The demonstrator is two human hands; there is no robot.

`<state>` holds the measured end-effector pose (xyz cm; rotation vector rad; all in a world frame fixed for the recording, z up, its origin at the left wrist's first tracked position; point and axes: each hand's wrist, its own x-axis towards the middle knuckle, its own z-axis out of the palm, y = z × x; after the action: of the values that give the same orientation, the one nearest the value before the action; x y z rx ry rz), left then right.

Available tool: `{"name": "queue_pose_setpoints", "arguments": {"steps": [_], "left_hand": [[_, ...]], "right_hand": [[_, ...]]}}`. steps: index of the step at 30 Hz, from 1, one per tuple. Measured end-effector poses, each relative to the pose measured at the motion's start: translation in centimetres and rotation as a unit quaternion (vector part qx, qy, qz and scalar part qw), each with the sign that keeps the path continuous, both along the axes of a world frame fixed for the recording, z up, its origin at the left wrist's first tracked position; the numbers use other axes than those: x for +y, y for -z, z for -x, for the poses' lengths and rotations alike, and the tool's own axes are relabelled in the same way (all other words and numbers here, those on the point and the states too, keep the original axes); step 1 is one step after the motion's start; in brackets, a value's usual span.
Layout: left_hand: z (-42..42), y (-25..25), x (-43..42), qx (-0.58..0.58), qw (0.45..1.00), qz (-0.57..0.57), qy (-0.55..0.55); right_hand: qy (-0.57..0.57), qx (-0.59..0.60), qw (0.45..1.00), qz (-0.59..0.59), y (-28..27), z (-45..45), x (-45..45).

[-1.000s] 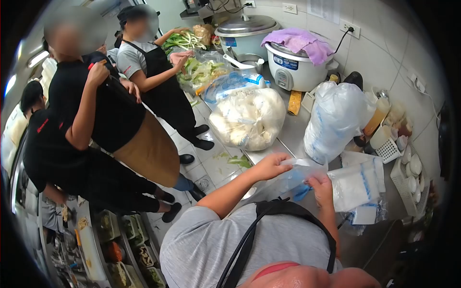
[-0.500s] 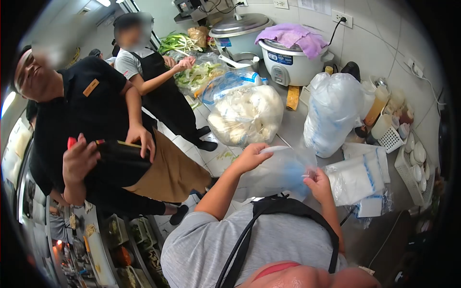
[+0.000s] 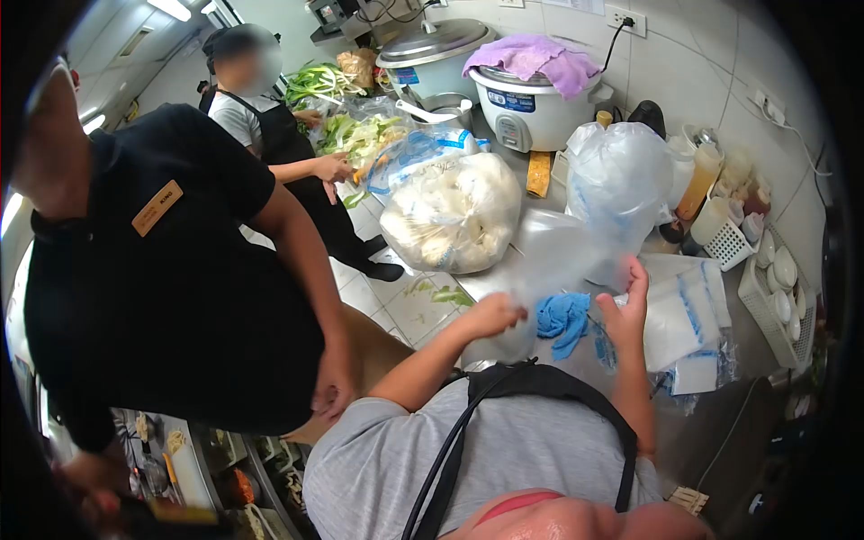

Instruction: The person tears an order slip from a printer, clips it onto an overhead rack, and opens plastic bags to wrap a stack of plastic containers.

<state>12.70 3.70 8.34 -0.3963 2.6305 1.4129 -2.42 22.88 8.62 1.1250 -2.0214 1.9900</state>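
A clear plastic bag (image 3: 560,245) is spread, blurred by motion, above the steel counter in front of me. My left hand (image 3: 495,317) is closed on its lower left part, the fingers slightly smeared. On the other side, my right hand (image 3: 630,301) has its thumb apart from its raised fingers, whose tips are by the bag's right edge; contact there is hard to make out. Below the bag and between my hands lies a crumpled blue cloth (image 3: 563,322). A large knotted bag of whitish food pieces (image 3: 454,214) sits just beyond my left hand.
Flat packs of plastic bags (image 3: 675,315) lie right of my right hand, near a tall stuffed white bag (image 3: 616,184). Rice cookers (image 3: 531,108) stand behind. A basket of white spoons (image 3: 778,301) is far right. A co-worker in black (image 3: 180,297) stands close at left, another (image 3: 270,153) beyond.
The plastic bag has shifted up and away from me, uncovering the blue cloth. My left hand has moved right and down; my right thumb has parted from its fingers. The nearer co-worker has come closer.
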Motion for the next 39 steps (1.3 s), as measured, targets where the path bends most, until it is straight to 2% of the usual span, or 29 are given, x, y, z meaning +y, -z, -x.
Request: {"name": "queue_pose_setpoints", "arguments": {"steps": [1, 2, 3, 4, 6, 7, 10, 13, 16, 19, 22, 25, 27, 28, 29, 31, 34, 37, 38, 39], "left_hand": [[0.1, -1.7, -0.3, -0.009, 0.995, -0.06, -0.077], [0.2, -1.3, -0.8, 0.069, 0.972, -0.163, -0.156], [0.2, -0.9, -1.2, 0.143, 0.927, -0.26, -0.231], [0.4, -0.8, -1.3, 0.203, 0.893, -0.315, -0.251], [0.9, -1.1, -1.0, 0.316, 0.805, -0.414, -0.283], [1.0, -1.1, -0.6, 0.314, 0.803, -0.43, -0.269], [1.1, -0.9, 0.6, 0.291, 0.791, -0.476, -0.25], [1.3, -0.7, 1.4, 0.279, 0.774, -0.505, -0.261], [1.4, -0.4, 1.7, 0.27, 0.787, -0.494, -0.254], [0.9, -0.4, 1.7, 0.235, 0.79, -0.499, -0.266], [0.1, 0.6, 1.6, 0.197, 0.789, -0.511, -0.277], [-0.8, -0.3, 1.9, 0.102, 0.84, -0.466, -0.257], [-1.9, 0.6, 0.2, -0.045, 0.927, -0.36, -0.095], [-2.5, 0.9, -0.6, -0.117, 0.947, -0.298, -0.011], [-3.0, -1.1, -0.2, -0.125, 0.953, -0.274, 0.041], [-3.6, -1.5, -0.7, -0.079, 0.946, -0.275, 0.153], [-3.6, -3.5, -0.9, -0.003, 0.936, -0.321, 0.146], [-2.2, -4.0, 1.1, 0.062, 0.939, -0.337, 0.035], [-1.7, -3.9, 2.1, 0.043, 0.951, -0.306, 0.002], [-0.9, -1.4, 2.6, 0.106, 0.941, -0.318, 0.043]], "right_hand": [[0.015, -0.018, 1.0, 0.015, 1.0, -0.1, 0.0], [-0.04, -0.092, 0.995, 0.019, 2.2, -0.5, -0.1], [-0.094, -0.167, 0.981, 0.024, 3.7, -1.1, -0.3], [-0.145, -0.242, 0.959, 0.029, 5.2, -1.8, -0.5], [-0.251, -0.301, 0.92, -0.014, 7.4, -4.1, -1.0], [-0.302, -0.327, 0.895, -0.034, 8.0, -4.9, -1.2], [-0.328, -0.358, 0.874, 0.009, 6.6, -5.9, -1.8], [-0.318, -0.34, 0.882, 0.076, 4.3, -4.9, -1.2], [-0.291, -0.359, 0.881, 0.095, 5.5, -4.2, -0.7], [-0.23, -0.336, 0.912, 0.034, 5.7, -3.9, -0.3], [-0.196, -0.368, 0.908, 0.046, 6.5, -3.9, -0.5], [-0.154, -0.353, 0.922, 0.042, 7.0, -4.1, -0.6], [-0.124, -0.351, 0.925, 0.075, 6.6, -4.1, -0.6], [-0.11, -0.349, 0.926, 0.092, 6.3, -4.0, -0.7], [-0.116, -0.341, 0.927, 0.108, 6.0, -3.9, -0.8], [-0.127, -0.327, 0.926, 0.139, 5.2, -3.7, -0.9], [-0.144, -0.306, 0.936, 0.102, 5.2, -3.9, -1.0], [-0.191, -0.255, 0.946, 0.054, 4.3, -5.4, -1.8], [-0.209, -0.236, 0.948, 0.036, 3.8, -6.1, -2.2], [-0.218, -0.198, 0.956, -0.01, 3.5, -6.6, -2.2]]}}
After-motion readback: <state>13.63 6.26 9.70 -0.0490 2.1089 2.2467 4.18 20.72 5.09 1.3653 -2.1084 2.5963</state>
